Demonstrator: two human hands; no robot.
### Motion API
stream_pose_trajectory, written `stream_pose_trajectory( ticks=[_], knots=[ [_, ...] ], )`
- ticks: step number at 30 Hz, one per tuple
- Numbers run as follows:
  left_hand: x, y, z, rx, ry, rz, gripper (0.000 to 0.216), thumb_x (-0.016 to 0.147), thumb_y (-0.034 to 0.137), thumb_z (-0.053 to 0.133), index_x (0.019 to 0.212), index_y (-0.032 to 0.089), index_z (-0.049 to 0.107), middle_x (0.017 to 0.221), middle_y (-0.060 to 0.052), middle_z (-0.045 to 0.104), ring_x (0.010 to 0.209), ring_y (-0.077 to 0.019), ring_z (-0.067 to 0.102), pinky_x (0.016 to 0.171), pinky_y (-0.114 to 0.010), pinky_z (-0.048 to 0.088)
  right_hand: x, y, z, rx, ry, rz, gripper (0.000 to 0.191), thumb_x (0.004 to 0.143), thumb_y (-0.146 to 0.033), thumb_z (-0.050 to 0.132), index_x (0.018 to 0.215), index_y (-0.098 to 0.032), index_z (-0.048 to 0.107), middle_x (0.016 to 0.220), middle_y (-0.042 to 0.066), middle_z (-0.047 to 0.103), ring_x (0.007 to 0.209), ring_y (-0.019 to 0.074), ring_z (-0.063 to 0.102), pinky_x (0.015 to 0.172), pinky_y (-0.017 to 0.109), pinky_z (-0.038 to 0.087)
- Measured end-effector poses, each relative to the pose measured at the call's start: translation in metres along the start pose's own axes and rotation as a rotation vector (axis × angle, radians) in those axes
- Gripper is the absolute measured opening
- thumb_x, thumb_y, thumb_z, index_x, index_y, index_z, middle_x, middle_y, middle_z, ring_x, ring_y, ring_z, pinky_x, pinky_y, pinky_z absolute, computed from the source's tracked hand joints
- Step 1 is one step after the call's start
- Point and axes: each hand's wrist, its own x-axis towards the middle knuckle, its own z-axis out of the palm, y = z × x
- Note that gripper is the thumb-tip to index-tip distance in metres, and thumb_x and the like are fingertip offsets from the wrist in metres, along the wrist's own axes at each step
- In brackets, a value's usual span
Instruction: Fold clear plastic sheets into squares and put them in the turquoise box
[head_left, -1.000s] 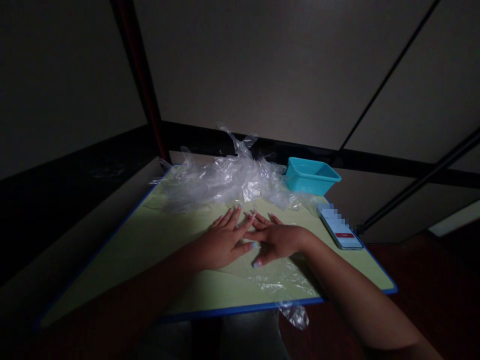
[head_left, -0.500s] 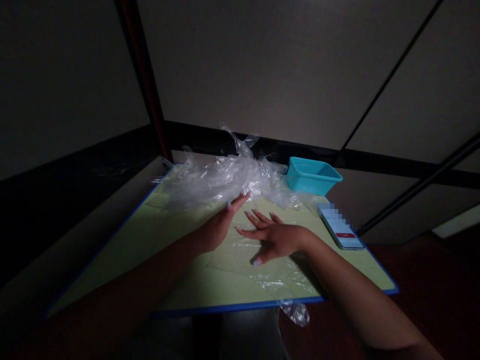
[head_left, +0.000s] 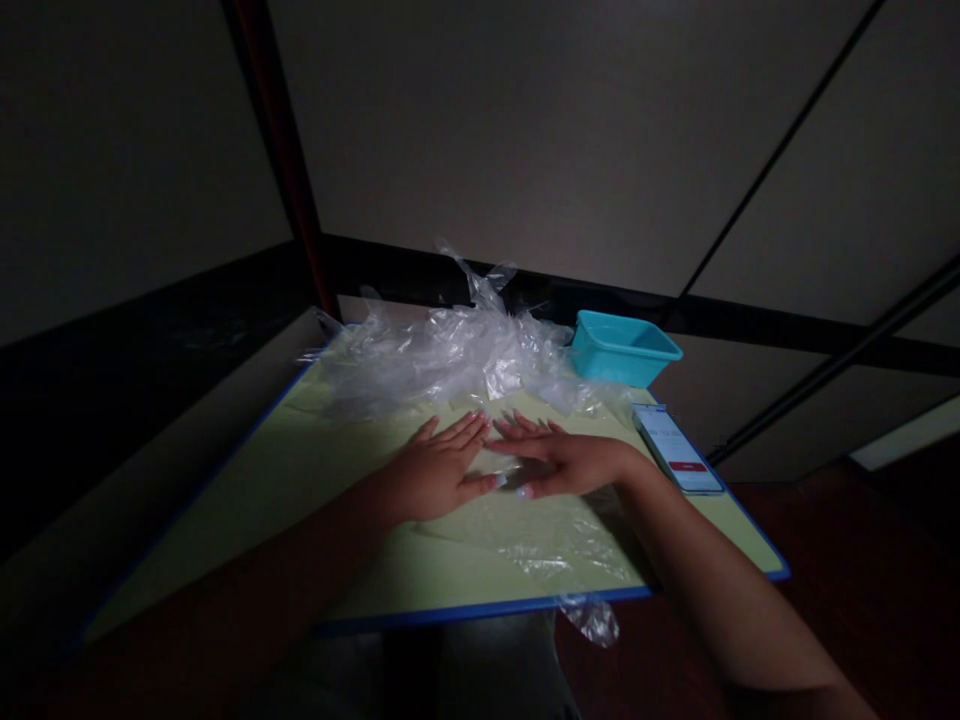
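Observation:
My left hand [head_left: 437, 472] lies flat with fingers stretched out on a thin clear plastic sheet [head_left: 540, 540] spread over the pale green mat [head_left: 247, 500]. My right hand [head_left: 566, 460] lies flat beside it, fingers out, and the fingertips of both hands nearly meet. The sheet's near corner hangs over the mat's blue front edge. A heap of crumpled clear plastic [head_left: 442, 355] sits just beyond both hands.
A turquoise plastic tub [head_left: 624, 349] stands at the far right of the mat. A phone [head_left: 677, 449] with a lit screen lies to the right of my right wrist. A dark red post [head_left: 281, 160] rises behind the mat's far left. The room is dim.
My left hand, which had lifted toward the plastic heap half a second ago, has come back down flat on the sheet next to my right hand.

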Motion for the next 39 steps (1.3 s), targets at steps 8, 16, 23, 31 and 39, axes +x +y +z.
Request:
stream_pose_trajectory(
  ticks=[8,16,23,31,39],
  knots=[
    [0.0,-0.001,0.007,-0.012,0.031,-0.051,0.091,0.076,0.071,0.027,0.141,0.01,0.011,0.147,-0.012,0.005,0.135,-0.0253,0.005,0.106,-0.048,0.005,-0.003,0.003,-0.007,-0.171,0.166,0.241,0.068,0.086,-0.054,0.035,0.141,-0.022,0.013,0.147,0.006,0.007,0.135,0.0263,-0.003,0.103,0.058,0.001],
    [0.001,0.001,0.006,-0.016,0.013,-0.103,0.101,0.068,0.07,0.041,0.141,0.006,0.013,0.147,-0.015,0.007,0.135,-0.0274,0.002,0.106,-0.048,0.003,0.033,-0.053,0.033,-0.229,0.256,0.204,0.069,0.09,-0.053,0.012,0.142,-0.009,0.006,0.147,0.012,0.002,0.135,0.0244,-0.002,0.104,0.055,-0.006],
    [0.002,0.0,0.008,-0.005,0.046,-0.118,0.098,0.069,0.066,0.043,0.14,0.006,0.014,0.147,-0.016,0.006,0.135,-0.0296,-0.001,0.104,-0.053,0.006,0.029,-0.052,0.049,-0.225,0.312,0.287,0.065,0.09,-0.052,0.01,0.142,-0.014,0.005,0.147,0.008,0.003,0.135,0.02,-0.002,0.103,0.053,-0.013],
    [0.002,0.0,0.008,-0.039,0.05,-0.126,0.115,0.06,0.082,0.034,0.141,0.005,0.01,0.146,-0.017,0.001,0.135,-0.0311,-0.002,0.104,-0.053,0.006,0.005,-0.032,0.054,-0.261,0.363,0.433,0.065,0.089,-0.054,0.01,0.142,-0.019,-0.001,0.147,0.004,0.003,0.135,0.023,-0.001,0.101,0.058,-0.008],
    [0.002,-0.002,0.007,-0.039,0.039,-0.109,0.122,0.053,0.086,0.037,0.141,0.006,0.008,0.146,-0.018,0.0,0.134,-0.0331,-0.002,0.103,-0.054,0.007,-0.016,-0.019,0.056,-0.236,0.345,0.561,0.065,0.089,-0.054,0.012,0.141,-0.02,-0.005,0.148,0.006,0.003,0.135,0.0236,-0.001,0.101,0.059,-0.004]
  ],
)
